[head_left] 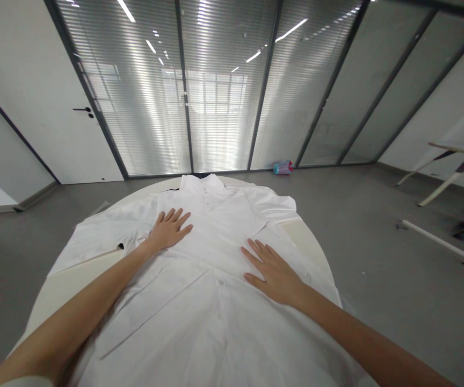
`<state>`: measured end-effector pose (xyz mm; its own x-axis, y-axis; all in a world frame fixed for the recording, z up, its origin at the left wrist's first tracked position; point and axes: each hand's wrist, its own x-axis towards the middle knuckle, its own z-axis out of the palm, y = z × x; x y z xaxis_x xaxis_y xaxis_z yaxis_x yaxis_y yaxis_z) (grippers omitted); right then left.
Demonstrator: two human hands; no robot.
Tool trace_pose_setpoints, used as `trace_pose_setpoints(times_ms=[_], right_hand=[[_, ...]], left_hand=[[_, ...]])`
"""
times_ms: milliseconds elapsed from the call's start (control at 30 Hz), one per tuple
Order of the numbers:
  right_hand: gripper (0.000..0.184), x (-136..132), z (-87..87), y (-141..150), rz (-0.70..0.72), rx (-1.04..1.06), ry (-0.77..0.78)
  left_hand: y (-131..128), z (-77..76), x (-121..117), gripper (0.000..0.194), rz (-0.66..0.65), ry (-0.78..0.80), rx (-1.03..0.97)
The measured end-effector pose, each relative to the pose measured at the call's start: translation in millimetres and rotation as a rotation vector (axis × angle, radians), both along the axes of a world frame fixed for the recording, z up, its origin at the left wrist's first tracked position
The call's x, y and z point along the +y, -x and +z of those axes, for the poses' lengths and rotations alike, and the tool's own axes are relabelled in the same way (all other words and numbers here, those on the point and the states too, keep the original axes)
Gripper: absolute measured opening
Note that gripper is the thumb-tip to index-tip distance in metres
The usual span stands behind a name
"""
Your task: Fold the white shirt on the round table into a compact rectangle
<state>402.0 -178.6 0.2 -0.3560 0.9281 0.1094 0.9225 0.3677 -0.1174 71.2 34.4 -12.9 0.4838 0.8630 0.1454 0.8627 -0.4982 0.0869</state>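
Note:
A white collared garment [211,236] with a button front, a shirt or a coat, lies spread face up, collar at the far side. My left hand [168,230] rests flat on its chest left of the buttons, fingers spread. Lower down and to the right, my right hand [274,273] also lies palm down on the cloth with its fingers apart. Neither hand grips anything. One sleeve [99,234] stretches out to the left; the other sleeve [274,204] lies at the upper right. Shallow wrinkles and a pocket line show in the fabric.
Beneath the garment is a round cream table [316,244], its rim showing on both sides. A blue and red cylindrical object [282,167] lies on the grey floor by the glass partition [224,97]. Another table [463,149] stands at the right, and a door [82,134] is at the left.

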Motion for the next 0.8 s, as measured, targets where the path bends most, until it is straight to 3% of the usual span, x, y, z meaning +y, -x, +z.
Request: trace_pose_setpoints(times_ms=[267,433,533,667,800], right_hand=[[0.065,-26,-5.8,-23,-0.051,-0.002,-0.011],[0.063,-30,-12.1,-28,-0.065,0.028,-0.035],[0.062,-30,-13.6,-26,-0.066,0.036,-0.056],[0.062,-30,-14.2,-26,-0.067,0.046,-0.055],[0.061,-32,-11.0,-28,-0.061,0.055,-0.024]], left_hand=[[22,2.7,12,0.083,0.160,0.070,0.105],[12,11.8,16,0.083,0.162,0.104,0.148],[0,16.4,24,0.088,0.149,0.022,0.084],[-7,9.1,43,0.087,0.162,-0.075,0.021],[0,-3.5,57,0.085,0.223,0.046,-0.017]])
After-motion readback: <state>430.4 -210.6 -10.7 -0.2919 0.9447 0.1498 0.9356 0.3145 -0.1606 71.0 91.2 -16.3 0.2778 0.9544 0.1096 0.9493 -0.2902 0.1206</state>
